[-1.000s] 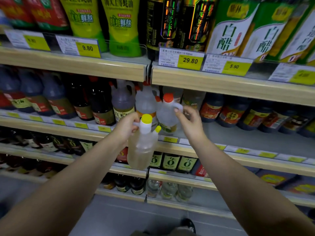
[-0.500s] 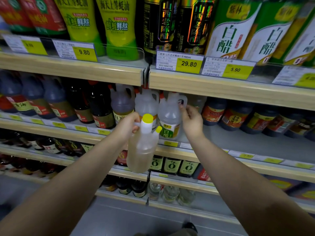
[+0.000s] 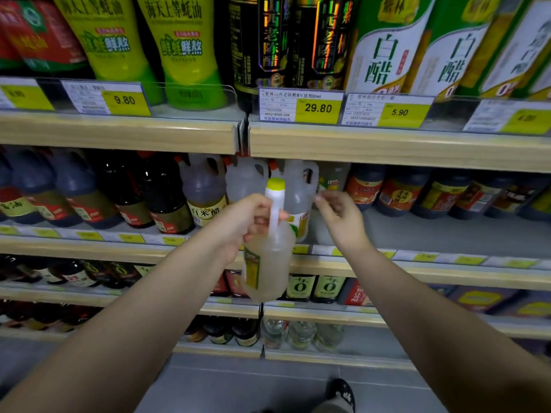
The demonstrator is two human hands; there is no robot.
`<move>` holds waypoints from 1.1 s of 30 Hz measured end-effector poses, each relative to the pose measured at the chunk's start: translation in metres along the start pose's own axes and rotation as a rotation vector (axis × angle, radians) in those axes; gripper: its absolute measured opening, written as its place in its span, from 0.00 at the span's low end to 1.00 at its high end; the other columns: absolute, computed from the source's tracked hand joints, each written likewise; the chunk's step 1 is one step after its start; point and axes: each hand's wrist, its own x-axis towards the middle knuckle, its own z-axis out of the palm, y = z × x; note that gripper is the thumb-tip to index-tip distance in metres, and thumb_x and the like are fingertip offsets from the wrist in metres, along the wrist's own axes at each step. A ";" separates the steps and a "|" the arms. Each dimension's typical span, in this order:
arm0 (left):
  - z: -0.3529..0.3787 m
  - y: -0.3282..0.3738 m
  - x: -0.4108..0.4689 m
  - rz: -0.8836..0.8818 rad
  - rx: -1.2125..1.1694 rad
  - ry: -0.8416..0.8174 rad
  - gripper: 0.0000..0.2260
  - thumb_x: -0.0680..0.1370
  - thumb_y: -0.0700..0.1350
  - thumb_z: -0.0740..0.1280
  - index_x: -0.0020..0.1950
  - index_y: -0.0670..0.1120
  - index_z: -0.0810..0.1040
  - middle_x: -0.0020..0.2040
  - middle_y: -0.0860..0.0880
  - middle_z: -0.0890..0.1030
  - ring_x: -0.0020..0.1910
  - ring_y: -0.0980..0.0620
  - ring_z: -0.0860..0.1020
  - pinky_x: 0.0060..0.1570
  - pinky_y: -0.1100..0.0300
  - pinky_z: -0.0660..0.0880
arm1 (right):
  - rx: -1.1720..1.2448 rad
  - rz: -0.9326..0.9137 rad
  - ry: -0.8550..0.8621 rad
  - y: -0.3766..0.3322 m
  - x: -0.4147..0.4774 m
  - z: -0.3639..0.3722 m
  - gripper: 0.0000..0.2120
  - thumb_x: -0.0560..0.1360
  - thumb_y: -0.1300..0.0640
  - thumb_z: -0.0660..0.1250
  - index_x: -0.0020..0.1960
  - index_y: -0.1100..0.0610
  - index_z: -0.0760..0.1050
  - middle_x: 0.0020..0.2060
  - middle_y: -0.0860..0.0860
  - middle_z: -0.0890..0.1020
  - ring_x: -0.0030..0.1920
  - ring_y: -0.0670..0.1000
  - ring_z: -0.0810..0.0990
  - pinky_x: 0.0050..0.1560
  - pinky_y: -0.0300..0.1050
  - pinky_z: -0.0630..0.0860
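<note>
Shop aisle, wood-edged shelves in tiers, grey floor [image 3: 238, 383] below. Middle shelf [image 3: 432, 234]: grey deck, bare patch on the right half, dark bottles [image 3: 161, 192] on the left, pale jugs in the centre. Yellow price tags [image 3: 317, 108] along the upper shelf edge.

Left hand [image 3: 244, 225] grips the handle of a pale bottle [image 3: 268, 263] with a yellow cap, held in the air in front of the middle shelf edge, slightly tilted.

Right hand [image 3: 343, 219]: fingers loosely curled, holding nothing, tips just beside a jug [image 3: 301, 186] on the shelf; can't tell if they touch.

Jug tops are hidden behind the upper shelf. Top-row packs are cut off by the frame. Lower shelves are dim and the labels blurred. One shoe [image 3: 340, 391] is half cut off at the bottom.
</note>
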 end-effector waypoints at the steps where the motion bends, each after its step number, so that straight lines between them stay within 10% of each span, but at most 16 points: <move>1: 0.003 0.003 0.000 -0.015 -0.021 -0.024 0.16 0.78 0.47 0.57 0.41 0.47 0.83 0.39 0.55 0.85 0.36 0.57 0.75 0.38 0.61 0.63 | -0.005 -0.002 0.010 0.001 -0.009 -0.007 0.03 0.75 0.54 0.68 0.46 0.52 0.76 0.41 0.44 0.80 0.45 0.42 0.78 0.49 0.36 0.72; 11: 0.066 0.018 -0.003 -0.127 -0.167 -0.214 0.13 0.78 0.45 0.57 0.45 0.46 0.80 0.48 0.51 0.80 0.43 0.55 0.77 0.36 0.63 0.65 | -0.311 -0.147 0.178 0.016 -0.092 -0.058 0.07 0.74 0.49 0.67 0.44 0.53 0.76 0.39 0.45 0.75 0.40 0.47 0.76 0.43 0.45 0.75; 20: 0.120 0.029 -0.019 -0.183 -0.305 -0.260 0.08 0.77 0.41 0.58 0.45 0.41 0.76 0.45 0.47 0.78 0.45 0.52 0.77 0.40 0.64 0.69 | -0.707 -0.034 0.409 0.035 -0.113 -0.039 0.48 0.56 0.40 0.76 0.66 0.56 0.56 0.63 0.58 0.71 0.64 0.61 0.69 0.57 0.58 0.69; 26: 0.116 0.031 -0.028 -0.166 -0.380 -0.367 0.11 0.77 0.38 0.57 0.57 0.39 0.75 0.49 0.46 0.78 0.53 0.50 0.78 0.46 0.61 0.73 | -0.669 -0.176 0.493 0.029 -0.092 -0.057 0.42 0.55 0.45 0.77 0.62 0.59 0.64 0.53 0.58 0.75 0.55 0.61 0.73 0.52 0.56 0.73; 29: 0.097 0.023 -0.021 -0.098 -0.141 -0.390 0.14 0.75 0.36 0.55 0.50 0.42 0.79 0.47 0.49 0.82 0.47 0.54 0.81 0.48 0.61 0.73 | -0.630 -0.235 0.416 0.026 -0.086 -0.069 0.39 0.57 0.45 0.73 0.63 0.61 0.67 0.55 0.56 0.75 0.57 0.58 0.73 0.56 0.56 0.73; 33: 0.070 -0.015 0.015 0.061 0.445 -0.003 0.11 0.77 0.35 0.58 0.48 0.42 0.80 0.51 0.47 0.79 0.50 0.51 0.77 0.42 0.62 0.70 | -0.548 -0.242 0.318 0.012 -0.073 -0.074 0.41 0.57 0.50 0.76 0.66 0.60 0.67 0.59 0.54 0.73 0.62 0.55 0.71 0.61 0.54 0.71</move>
